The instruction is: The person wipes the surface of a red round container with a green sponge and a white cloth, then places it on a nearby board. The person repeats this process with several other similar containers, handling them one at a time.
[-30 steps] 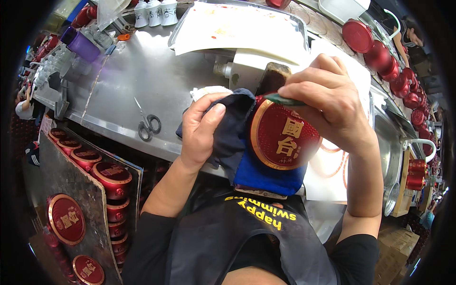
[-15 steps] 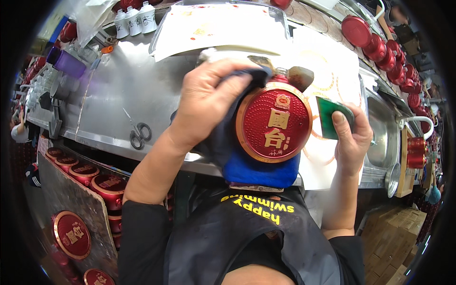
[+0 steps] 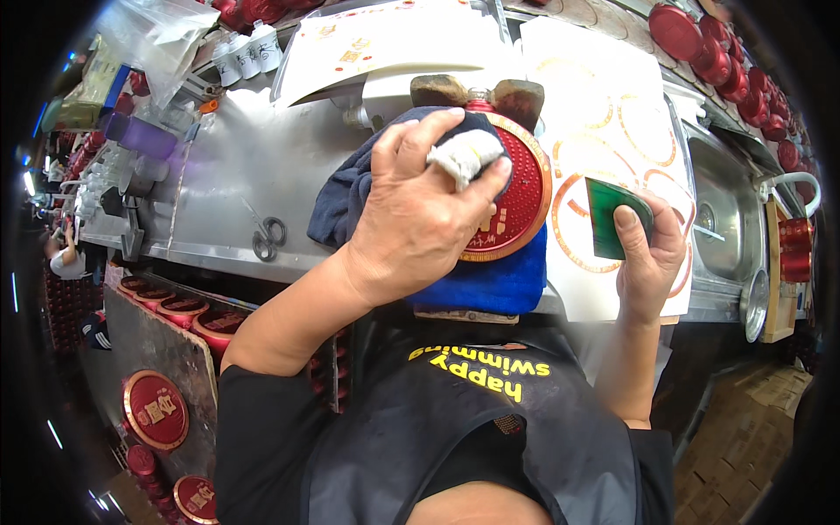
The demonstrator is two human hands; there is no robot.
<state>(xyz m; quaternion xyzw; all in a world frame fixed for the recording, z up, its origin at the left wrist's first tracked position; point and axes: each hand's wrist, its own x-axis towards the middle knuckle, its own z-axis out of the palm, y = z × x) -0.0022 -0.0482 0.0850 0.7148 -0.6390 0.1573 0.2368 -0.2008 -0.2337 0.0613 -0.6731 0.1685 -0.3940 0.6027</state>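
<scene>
A round, flat red bottle with a gold rim and raised gold characters lies face up, its neck between two worn brown blocks. Under its near edge is a bright blue towel. My left hand covers the left part of the bottle's face, fingers curled round a wadded white cloth. A dark blue cloth lies bunched under and beside that hand. To the right, my right hand pinches a green, flat scraper between thumb and fingers, above a printed sheet.
White sheets with gold and red ring prints cover the right of the steel bench. Scissors lie at left, and white bottles stand behind. A sink is at right. Red bottles stand below left.
My left hand has come down and right onto the bottle's face, now gripping the white cloth. The dark cloth has spread out beside it. The right hand still holds the green scraper.
</scene>
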